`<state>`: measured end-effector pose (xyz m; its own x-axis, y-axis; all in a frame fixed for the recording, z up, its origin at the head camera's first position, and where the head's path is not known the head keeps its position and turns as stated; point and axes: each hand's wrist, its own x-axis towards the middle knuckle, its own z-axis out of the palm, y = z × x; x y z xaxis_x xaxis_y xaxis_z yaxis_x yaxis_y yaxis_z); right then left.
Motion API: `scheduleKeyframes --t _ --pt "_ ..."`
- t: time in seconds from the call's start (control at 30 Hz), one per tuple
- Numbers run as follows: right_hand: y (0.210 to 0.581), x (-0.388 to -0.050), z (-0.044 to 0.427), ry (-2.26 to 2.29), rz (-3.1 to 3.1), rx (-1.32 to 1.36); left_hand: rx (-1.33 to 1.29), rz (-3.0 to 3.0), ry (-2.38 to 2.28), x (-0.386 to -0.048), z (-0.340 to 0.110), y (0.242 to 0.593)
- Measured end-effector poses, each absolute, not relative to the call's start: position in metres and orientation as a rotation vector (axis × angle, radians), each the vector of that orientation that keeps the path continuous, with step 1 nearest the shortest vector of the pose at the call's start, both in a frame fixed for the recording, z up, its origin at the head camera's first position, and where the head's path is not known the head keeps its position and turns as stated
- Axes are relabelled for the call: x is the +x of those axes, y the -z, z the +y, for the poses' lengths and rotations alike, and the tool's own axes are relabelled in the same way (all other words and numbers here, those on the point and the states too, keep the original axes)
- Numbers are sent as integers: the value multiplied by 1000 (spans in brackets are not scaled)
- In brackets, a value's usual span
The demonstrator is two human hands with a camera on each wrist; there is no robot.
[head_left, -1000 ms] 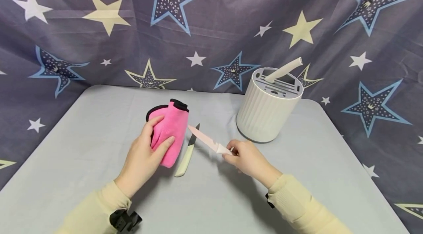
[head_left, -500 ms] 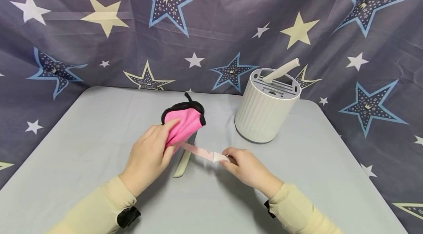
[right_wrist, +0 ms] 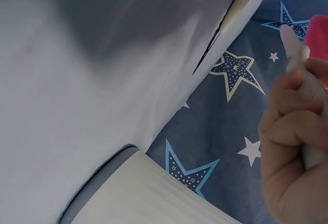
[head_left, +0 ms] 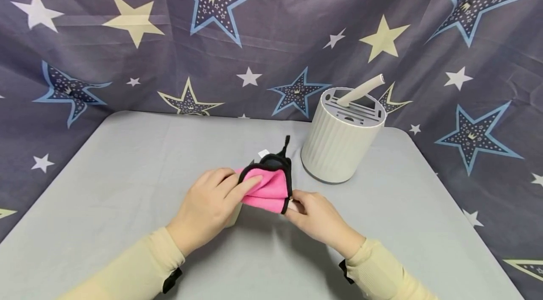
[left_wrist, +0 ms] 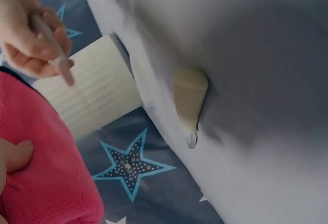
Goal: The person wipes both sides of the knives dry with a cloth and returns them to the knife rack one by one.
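My left hand point(head_left: 208, 210) grips a pink cloth point(head_left: 267, 189) with black edging and a black loop, above the middle of the table. Close to its right edge, my right hand point(head_left: 320, 220) holds a knife by its pale handle point(head_left: 295, 206). From the head the cloth covers the blade; the right wrist view shows part of the pink blade point(right_wrist: 290, 39) beside the cloth. A second knife lies on the table beneath my left hand, its cream handle point(left_wrist: 189, 96) plain in the left wrist view. In the head view most of that knife is hidden.
A white ribbed knife block point(head_left: 343, 149) stands at the back right of the grey-covered table point(head_left: 127, 168). One cream handle point(head_left: 360, 90) sticks up from its slots. Behind the table hangs a dark star-patterned curtain point(head_left: 280, 22).
My left hand has brought the cloth rightward, over the pink knife's blade and up to its handle. The right hand stays nearly in place, still gripping the knife. The second knife has become mostly covered.
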<state>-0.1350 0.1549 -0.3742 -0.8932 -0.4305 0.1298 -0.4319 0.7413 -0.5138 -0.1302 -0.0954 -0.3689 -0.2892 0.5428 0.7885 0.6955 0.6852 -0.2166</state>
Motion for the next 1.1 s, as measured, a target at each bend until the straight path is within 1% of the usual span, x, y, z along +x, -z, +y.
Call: scheduleKeyframes --t 0.2,0.33,0.5,0.83,1.1 --pt "373 -132 155 -968 -2867 725 -1006 -1928 220 -130 -93 375" --pt "373 -131 154 -983 -2819 734 -974 -1954 201 -129 -94 379" --pt "373 -128 152 -947 -2779 716 -923 -2007 132 -127 -92 381" --pt "372 -124 144 -859 -2710 703 -847 -2100 204 -123 -91 383" --pt "373 -124 142 -803 -2677 727 -831 -2183 64 -117 -89 383"
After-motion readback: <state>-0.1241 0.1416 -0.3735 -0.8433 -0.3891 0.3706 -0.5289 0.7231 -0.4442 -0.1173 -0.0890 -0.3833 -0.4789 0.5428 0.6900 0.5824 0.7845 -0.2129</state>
